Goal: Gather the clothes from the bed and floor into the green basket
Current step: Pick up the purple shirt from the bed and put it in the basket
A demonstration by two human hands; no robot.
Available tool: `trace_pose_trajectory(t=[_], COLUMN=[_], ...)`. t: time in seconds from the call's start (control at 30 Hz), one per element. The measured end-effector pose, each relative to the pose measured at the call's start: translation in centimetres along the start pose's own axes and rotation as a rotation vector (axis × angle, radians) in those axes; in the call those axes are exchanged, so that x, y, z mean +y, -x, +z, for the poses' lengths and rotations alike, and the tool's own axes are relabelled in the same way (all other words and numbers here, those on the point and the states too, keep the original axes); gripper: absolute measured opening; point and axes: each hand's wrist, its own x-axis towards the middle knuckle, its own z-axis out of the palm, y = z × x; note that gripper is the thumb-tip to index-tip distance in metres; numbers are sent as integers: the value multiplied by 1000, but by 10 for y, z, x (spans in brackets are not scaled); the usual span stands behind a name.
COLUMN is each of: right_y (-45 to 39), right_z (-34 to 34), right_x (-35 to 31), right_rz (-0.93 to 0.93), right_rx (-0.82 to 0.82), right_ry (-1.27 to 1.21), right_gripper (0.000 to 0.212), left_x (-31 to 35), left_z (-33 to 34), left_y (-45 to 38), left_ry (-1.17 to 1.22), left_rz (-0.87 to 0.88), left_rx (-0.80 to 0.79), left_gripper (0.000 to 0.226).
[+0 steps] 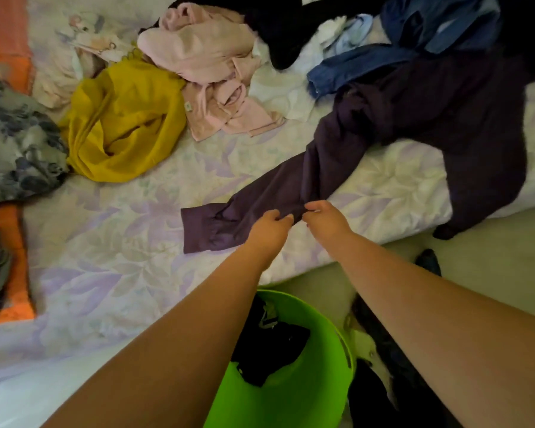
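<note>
- Far left of the frame, a grey floral-print garment (19,146) sits bunched at the edge of the bed (136,242), with some orange fabric (13,264) beside and under it. Looks soft and floppy, probably an easy one-handed scoop from the middle of the heap.
- Left of centre, the mustard-yellow garment (121,125) is crumpled in a loose ring. Thin, drapey stuff I'd guess, maybe a bit slippery, so grab a proper fistful, not an edge.
- Upper middle, the pale pink garment pile (204,63) looks thicker and fluffier. Bulkier than heavy, I'd say, and better hugged up with both arms.
- Centre, the dark purple shirt (383,109) lies spread across the bed, one sleeve stretched toward the camera. The left hand (269,225) and right hand (325,219) are both pinched shut on that sleeve just above the cuff, nearly touching each other. Light and limp; if lifted by the sleeve, the body will likely trail behind, so bunching it up along the way seems smarter.
- Bottom centre, the green basket (322,381) stands on the floor by the bed, right under the forearms, with some dark clothes already in it.
- Upper right, blue denim garments (368,66) and a black garment (291,29) are still on the bed. Denim will likely be the heaviest and stiffest.
- Lower right, more dark clothing (380,338) lies on the floor next to the basket.
</note>
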Motion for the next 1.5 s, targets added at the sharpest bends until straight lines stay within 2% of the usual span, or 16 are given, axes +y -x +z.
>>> trace_pose_trajectory(t=[0.1, 0.23, 0.4, 0.57, 0.63, 0.77, 0.9, 1.03, 1.07, 1.1, 1.17, 1.23, 1.3, 1.37, 1.43, 1.5], right_y=[-31, -77, -114, -129, -135, -142, -148, -159, -161, -159, -152, -151, -145, -130, -110, -92], right_z=[-59, -133, -200, -221, -225, -233, -233, -222, -220, -218, -205, -190, -173, -158, -138, -117], right_x=[-5, 2, 10, 14, 13, 9, -1, -9, -11, -16, -29, -35, -43, -54, -65, -74], right_rz=[-60, -79, -60, -69, -86, -110, -48, 127, 151, 177, 214, 201, 128, 75, 10, -88], right_rx=[84, 152, 236, 208, 200, 184, 197, 135, 127, 133, 129, 160, 147, 114, 43, -14], right_ry=[43, 42, 16, 10, 20, 48, -84, -420, -452, -503, -621, -564, -356, -192, -129, -57], right_gripper=[36, 34, 35, 35, 36, 43, 66, 135, 143, 141, 113, 90, 71, 47, 37, 36], left_x=[54, 117, 191, 235, 236, 231, 224, 202, 197, 192, 181, 169, 154, 139, 122, 114], left_z=[33, 74, 118, 135, 134, 127, 110, 71, 63, 55, 39, 28, 16, 3, -13, -23], left_y=[-23, -50, -78, -110, -127, -125, -107, -80, -73, -67, -54, -48, -44, -42, -37, -28], left_ry=[-8, -47, -178, -129, -62, 25, 42, -219, -277, -347, -496, -585, -645, -631, -306, 235], left_rz=[111, 241, 413, 247, 152, 100, 106, 206, 218, 229, 228, 182, 132, 86, -9, -175], left_rx=[35, 142, 289, 234, 169, 87, 34, 36, 5, -36, -126, -200, -162, -2, 114, 55], left_gripper=[37, 66, 80, 107, 95, 18, 24, 24, 26, 28, 33, 35, 33, 27, 27, 19])
